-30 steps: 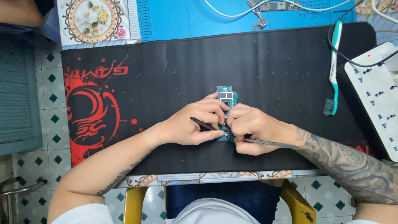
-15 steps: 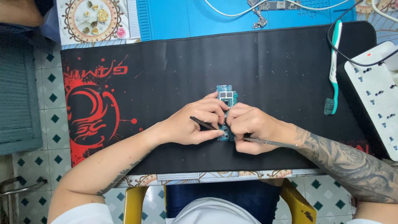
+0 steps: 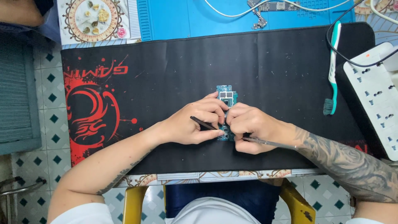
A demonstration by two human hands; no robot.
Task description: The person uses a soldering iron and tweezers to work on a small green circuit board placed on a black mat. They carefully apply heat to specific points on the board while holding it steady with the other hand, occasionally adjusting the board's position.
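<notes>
While both hands pinch it, circuit board pokes out above fingers.

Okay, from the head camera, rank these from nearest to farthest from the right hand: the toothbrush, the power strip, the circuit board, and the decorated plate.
Measured from the right hand:
1. Circuit board, under the fingers at the middle of the black mat.
2. Toothbrush, lying near the mat's right end.
3. Power strip, at the right edge, just beyond the toothbrush.
4. Decorated plate, far off at the top left corner.

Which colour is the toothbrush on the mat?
The toothbrush is green and white, in the head view.
</notes>
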